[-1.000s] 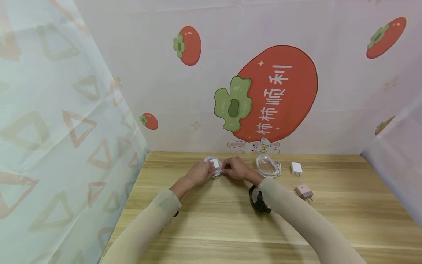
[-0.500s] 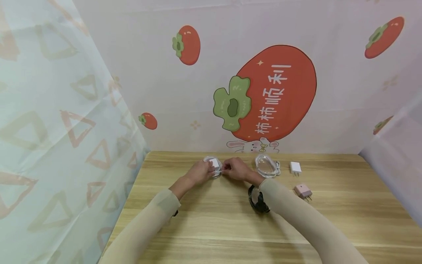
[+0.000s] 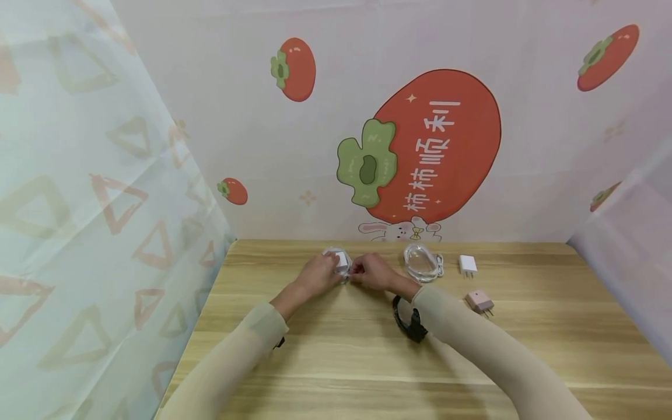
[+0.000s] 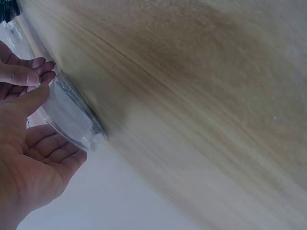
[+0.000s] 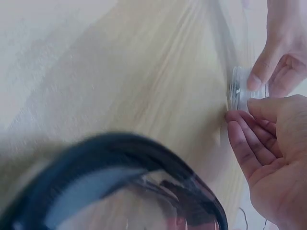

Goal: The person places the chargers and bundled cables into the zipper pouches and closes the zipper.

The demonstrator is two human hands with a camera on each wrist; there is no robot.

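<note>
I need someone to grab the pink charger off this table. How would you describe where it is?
On the wooden table, look right of the person's right hand. Two plugs lie there: the pink charger is the nearer one, while the white charger sits farther back.

Long, close-fitting beige sleeves (image 3: 488, 344) on both arms, plain, without print, thin and smooth, ending at the wrists. Bare left hand (image 3: 315, 273) and right hand (image 3: 375, 271), no rings or gloves in view. Black strap (image 3: 406, 319) round the right wrist, wide and glossy, looped like a band, blurred and dark-rimmed close up in the right wrist view. Small black piece at the left sleeve's underside (image 3: 280, 342), mostly hidden.
</note>
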